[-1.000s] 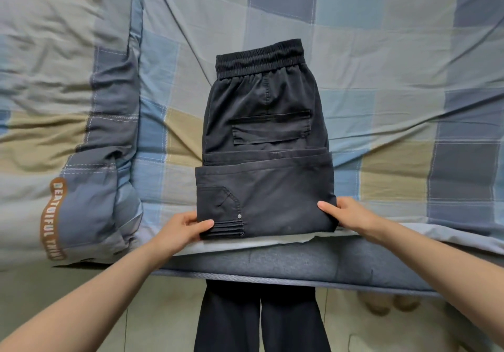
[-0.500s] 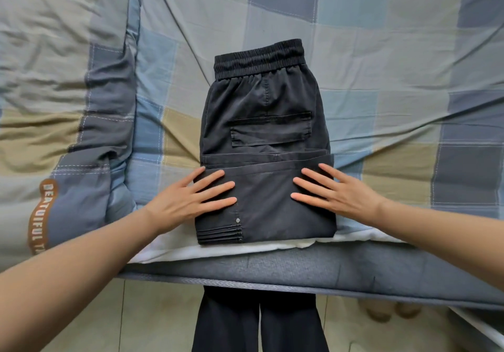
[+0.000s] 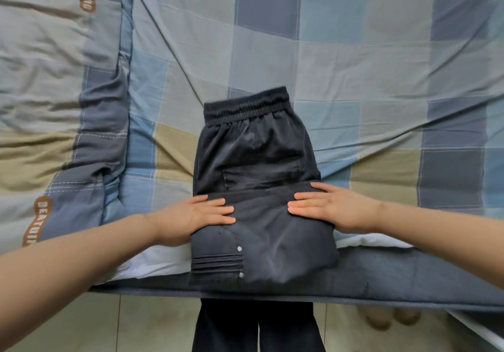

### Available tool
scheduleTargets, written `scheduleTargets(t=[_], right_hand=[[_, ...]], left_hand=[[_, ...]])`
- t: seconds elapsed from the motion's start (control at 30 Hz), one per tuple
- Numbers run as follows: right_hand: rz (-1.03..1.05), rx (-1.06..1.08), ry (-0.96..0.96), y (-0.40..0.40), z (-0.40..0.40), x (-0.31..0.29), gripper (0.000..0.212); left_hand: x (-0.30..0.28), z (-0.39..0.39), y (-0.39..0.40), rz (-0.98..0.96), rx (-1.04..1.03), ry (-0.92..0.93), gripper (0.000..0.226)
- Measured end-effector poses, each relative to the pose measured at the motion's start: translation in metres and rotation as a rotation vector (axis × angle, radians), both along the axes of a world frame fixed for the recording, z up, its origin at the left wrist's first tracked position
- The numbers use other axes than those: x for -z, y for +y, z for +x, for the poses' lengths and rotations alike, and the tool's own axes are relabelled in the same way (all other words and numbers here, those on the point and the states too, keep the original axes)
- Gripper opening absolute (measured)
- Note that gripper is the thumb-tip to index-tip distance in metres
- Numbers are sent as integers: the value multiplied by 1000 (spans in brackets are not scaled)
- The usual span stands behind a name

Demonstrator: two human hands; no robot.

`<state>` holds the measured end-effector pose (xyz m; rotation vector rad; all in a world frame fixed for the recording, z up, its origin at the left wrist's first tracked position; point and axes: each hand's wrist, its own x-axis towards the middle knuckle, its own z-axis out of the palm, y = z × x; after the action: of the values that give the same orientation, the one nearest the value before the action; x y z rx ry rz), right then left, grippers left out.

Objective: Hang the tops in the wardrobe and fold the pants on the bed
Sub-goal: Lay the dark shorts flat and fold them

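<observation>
Black pants (image 3: 259, 188) half-folded at bed (image 3: 354, 65) edge. My left hand (image 3: 196, 216) and right hand (image 3: 327, 207) flat, fingers straight, pressing folded layer. Cloth soft, light, limp; best taken at fold's corners.

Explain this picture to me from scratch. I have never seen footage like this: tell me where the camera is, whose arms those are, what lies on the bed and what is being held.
There is no machine here. A person wears a wide-angle camera on the head, looking forward and down, so the two bare arms are the wearer's own. The dark pants lie on the checked bedsheet near the bed's edge, folded, with the elastic waistband farthest away. The left hand and right hand lie flat on the folded part, fingers straight, pressing rather than gripping, so nothing is held. A rumpled quilt lies at the left. Below the bed edge you see the floor and the wearer's own dark trouser legs.
</observation>
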<state>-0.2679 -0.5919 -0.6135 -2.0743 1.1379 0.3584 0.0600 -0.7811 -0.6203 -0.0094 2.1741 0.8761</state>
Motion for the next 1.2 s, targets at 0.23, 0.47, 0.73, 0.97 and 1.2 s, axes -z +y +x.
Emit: scheduleTargets(t=[0.23,0.47,0.73,0.97,1.2], right_hand=[[537,1560,-567,7,-10,-26,32],[349,1856,-458,-24,11,0,33],[74,1655,-444,-44,7,-3,13],[303,1856,-356,-56,8,13,28],[583,1753,-516,-51,17,11,42]], left_hand=[[-36,-7,10,956,-1339,-470,30],[-14,-8,44,726,-1909,-162,26],[-6,24,91,712,-2090,-199,20],[15,-15,75,521,-2346,-182,13],[6,-32,86,311,-2468,-33,38]])
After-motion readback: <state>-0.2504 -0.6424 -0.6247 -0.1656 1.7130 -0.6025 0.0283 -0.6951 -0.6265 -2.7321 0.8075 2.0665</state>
